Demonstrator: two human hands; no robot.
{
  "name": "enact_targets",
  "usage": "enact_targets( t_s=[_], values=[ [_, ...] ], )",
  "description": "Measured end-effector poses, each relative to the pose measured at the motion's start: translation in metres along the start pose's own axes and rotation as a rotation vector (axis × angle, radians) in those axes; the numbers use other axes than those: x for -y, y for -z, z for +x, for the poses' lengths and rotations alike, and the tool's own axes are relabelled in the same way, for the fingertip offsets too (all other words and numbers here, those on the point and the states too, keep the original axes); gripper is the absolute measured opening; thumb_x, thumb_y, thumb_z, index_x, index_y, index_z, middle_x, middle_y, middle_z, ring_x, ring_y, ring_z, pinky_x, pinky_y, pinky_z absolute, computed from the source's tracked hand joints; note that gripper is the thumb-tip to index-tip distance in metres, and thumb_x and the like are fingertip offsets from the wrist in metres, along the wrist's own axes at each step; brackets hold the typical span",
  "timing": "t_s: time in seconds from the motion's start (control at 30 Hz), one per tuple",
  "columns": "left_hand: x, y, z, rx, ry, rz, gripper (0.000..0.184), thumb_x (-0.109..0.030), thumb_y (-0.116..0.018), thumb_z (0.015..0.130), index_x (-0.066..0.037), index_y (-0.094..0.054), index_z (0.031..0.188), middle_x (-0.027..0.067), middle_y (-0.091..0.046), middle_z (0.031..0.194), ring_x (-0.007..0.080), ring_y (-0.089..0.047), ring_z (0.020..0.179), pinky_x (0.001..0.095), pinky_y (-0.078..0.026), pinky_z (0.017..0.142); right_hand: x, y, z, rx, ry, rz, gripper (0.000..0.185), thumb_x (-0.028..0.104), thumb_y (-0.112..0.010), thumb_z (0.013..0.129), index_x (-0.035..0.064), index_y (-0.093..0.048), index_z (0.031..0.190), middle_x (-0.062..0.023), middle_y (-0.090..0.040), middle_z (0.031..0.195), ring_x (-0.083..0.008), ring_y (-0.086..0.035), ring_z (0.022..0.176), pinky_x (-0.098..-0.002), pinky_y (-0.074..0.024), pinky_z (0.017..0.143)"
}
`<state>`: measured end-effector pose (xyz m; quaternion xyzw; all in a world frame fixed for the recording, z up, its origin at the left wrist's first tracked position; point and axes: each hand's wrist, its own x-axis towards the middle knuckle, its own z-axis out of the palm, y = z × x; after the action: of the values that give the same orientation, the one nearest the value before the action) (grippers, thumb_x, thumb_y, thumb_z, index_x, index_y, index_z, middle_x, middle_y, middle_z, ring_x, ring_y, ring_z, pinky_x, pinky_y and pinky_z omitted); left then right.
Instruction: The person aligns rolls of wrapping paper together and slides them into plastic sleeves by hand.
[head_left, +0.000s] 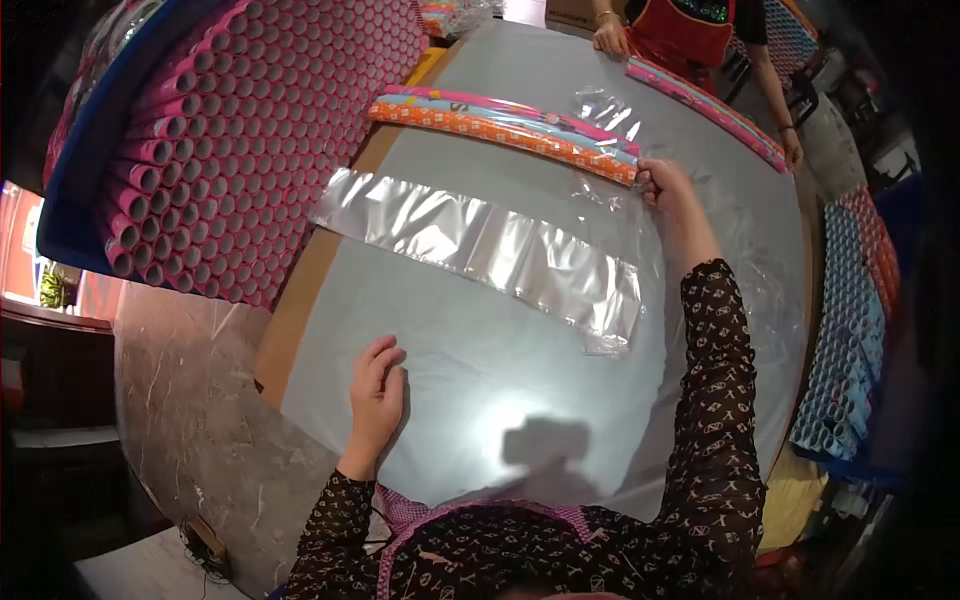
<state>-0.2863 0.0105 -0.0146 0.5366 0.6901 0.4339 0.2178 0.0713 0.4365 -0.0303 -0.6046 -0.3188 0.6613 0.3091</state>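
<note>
My right hand (665, 186) reaches far across the table, its fingers closed at the right end of a bundle of wrapping paper rolls (510, 128). The bundle has pink, light blue and orange rolls side by side, with shiny clear film over it. Whether the fingers grip the rolls themselves or only the film at their end is hard to see. My left hand (377, 393) lies on the table's near left part, holding nothing, fingers loosely bent. Between the hands and the bundle lies a stack of flat clear plastic sleeves (480, 245).
A blue bin (75, 240) packed with pink rolls (250, 130) stands at the left edge. Blue rolls (850, 370) fill another bin at the right. Across the grey-covered table (480, 370), a co-worker (680, 40) handles another bundle of rolls (705, 108).
</note>
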Motion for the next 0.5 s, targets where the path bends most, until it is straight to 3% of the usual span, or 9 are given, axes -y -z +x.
enact_targets(
  t_s=[0.17, 0.23, 0.5],
  values=[
    [0.001, -0.005, 0.000, -0.018, -0.023, 0.054, 0.021, 0.004, -0.052, 0.086, 0.002, -0.063, 0.104, 0.0137, -0.059, 0.124, 0.0225, -0.058, 0.108, 0.0306, -0.047, 0.091, -0.001, 0.004, 0.004, -0.047, 0.042, -0.142, 0.025, 0.018, -0.057, 0.091, 0.0143, -0.051, 0.067, 0.0056, -0.044, 0.053, -0.0074, -0.034, 0.041, -0.0258, -0.0250, 0.038],
    [-0.002, -0.004, 0.001, -0.033, -0.002, 0.015, 0.020, 0.004, -0.055, 0.084, 0.001, -0.063, 0.102, 0.0155, -0.059, 0.121, 0.0266, -0.060, 0.105, 0.0330, -0.049, 0.087, 0.000, 0.003, 0.002, -0.028, 0.034, -0.219, 0.025, 0.019, -0.059, 0.089, 0.0143, -0.051, 0.066, 0.0050, -0.045, 0.053, -0.0078, -0.034, 0.043, -0.0270, -0.0258, 0.039],
    [0.003, -0.005, 0.001, -0.025, -0.029, 0.019, 0.020, 0.005, -0.055, 0.084, 0.001, -0.063, 0.102, 0.0152, -0.059, 0.121, 0.0255, -0.059, 0.106, 0.0319, -0.049, 0.087, 0.001, -0.001, -0.011, -0.051, 0.133, -0.273, 0.022, 0.021, -0.059, 0.090, 0.0136, -0.053, 0.070, 0.0052, -0.048, 0.057, -0.0065, -0.038, 0.046, -0.0267, -0.0254, 0.039]
  ],
)
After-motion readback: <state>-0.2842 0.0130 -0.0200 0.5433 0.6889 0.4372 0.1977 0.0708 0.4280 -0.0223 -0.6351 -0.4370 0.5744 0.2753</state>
